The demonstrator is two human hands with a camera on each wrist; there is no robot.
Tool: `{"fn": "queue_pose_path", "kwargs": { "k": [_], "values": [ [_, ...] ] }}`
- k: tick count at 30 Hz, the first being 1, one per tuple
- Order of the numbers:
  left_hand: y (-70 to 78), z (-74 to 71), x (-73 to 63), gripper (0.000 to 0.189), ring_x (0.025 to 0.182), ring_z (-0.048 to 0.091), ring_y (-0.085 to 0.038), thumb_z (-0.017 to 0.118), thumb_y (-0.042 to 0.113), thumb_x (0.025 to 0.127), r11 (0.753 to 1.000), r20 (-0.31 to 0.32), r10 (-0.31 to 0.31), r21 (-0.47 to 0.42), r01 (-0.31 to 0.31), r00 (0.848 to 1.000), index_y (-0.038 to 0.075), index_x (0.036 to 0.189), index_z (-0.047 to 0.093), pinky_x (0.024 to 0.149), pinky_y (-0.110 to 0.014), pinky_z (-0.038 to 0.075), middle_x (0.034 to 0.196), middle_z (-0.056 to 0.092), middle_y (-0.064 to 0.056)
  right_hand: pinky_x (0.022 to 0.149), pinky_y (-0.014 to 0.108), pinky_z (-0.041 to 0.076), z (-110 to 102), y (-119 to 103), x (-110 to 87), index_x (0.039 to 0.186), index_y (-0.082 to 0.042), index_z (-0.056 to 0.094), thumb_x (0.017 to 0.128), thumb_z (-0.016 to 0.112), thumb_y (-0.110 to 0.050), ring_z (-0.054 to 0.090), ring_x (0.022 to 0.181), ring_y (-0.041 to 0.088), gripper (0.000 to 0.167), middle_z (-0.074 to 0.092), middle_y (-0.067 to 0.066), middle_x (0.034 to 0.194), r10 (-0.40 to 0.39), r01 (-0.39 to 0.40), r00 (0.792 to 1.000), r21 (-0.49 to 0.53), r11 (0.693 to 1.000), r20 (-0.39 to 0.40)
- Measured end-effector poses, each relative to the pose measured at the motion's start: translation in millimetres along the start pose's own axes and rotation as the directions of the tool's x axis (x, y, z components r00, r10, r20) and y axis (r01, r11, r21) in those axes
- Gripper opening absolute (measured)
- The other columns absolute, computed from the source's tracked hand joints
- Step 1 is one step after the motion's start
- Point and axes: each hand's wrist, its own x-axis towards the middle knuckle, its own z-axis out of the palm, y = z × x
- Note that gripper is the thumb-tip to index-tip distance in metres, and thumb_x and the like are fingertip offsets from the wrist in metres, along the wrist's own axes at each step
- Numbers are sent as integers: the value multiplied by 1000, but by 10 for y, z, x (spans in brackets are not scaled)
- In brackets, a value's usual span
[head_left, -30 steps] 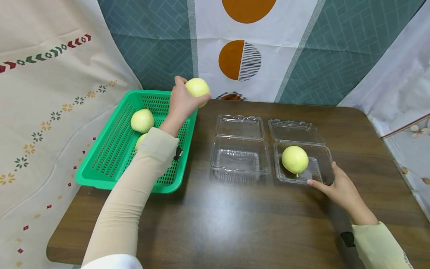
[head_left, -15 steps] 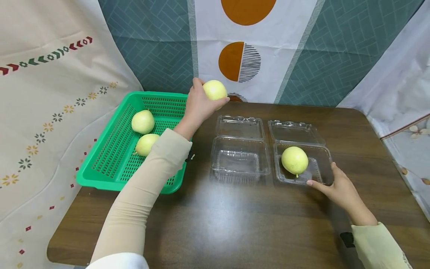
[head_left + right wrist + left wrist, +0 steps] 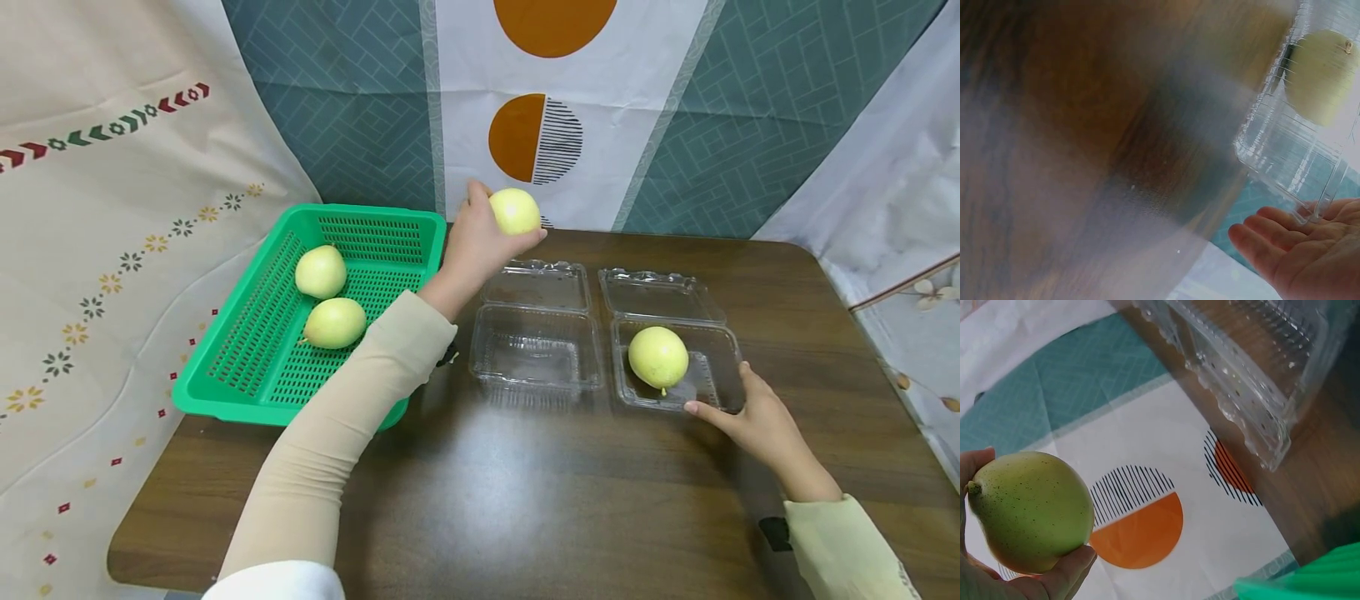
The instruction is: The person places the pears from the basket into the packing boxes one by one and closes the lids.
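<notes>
My left hand (image 3: pixel 480 242) grips a pale yellow-green pear (image 3: pixel 515 212) between thumb and fingers, raised over the back of the left plastic clamshell box (image 3: pixel 534 350). The left wrist view shows that pear (image 3: pixel 1035 512) from its stem side, with the thumb along its lower edge. My right hand (image 3: pixel 765 417) touches the near right corner of the right clamshell box (image 3: pixel 716 358), thumb at the front edge and fingers along the side. A second pear (image 3: pixel 657 357) lies in that box. Straight fingers (image 3: pixel 1269 234) show beside the box corner in the right wrist view.
A green slotted basket (image 3: pixel 225 408) stands at the left, holding two pears (image 3: pixel 321 272). Both boxes have their lids (image 3: pixel 663 296) folded back toward the rear. A printed curtain (image 3: pixel 360 100) hangs right behind the brown table (image 3: pixel 510 517).
My left hand has carried the pear to the right, from over the basket to above the left box's lid. The right hand stays at its box corner.
</notes>
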Motion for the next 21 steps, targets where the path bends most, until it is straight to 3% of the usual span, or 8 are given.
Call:
{"fn": "queue_pose_path", "kwargs": {
  "k": [9,21],
  "values": [
    [87,187,-45,73,90,56,-25,76,46,74,998,32,44,34,-45,999,6,121,37,74,-37,50,113,53,-12,98,71,23,8,5,4,143,18,2,84,67,-50,18,129,61,111,9,45,144,-10,10,1000,7,1000,-7],
    [188,423,-108,78,94,57,-24,77,48,73,994,88,56,90,-64,995,7,123,36,74,-36,52,112,52,-11,98,71,23,11,21,-8,144,17,0,85,65,-51,17,129,61,111,8,45,144,-1,1,1000,-6,1000,1]
  ]
}}
